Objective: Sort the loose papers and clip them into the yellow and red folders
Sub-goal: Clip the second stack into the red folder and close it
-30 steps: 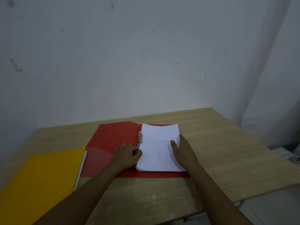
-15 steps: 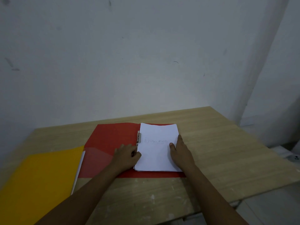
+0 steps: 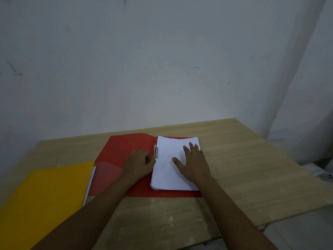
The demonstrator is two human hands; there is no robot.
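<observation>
Right hand [image 3: 193,162] flat, fingers straight, pressing paper stack [image 3: 171,174] in open red folder [image 3: 122,150]; left hand [image 3: 141,164] curled at clip [image 3: 156,152], grip unclear

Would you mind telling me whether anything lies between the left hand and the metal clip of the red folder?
Nothing visible does: the left hand rests on the red folder right beside the clip.
</observation>
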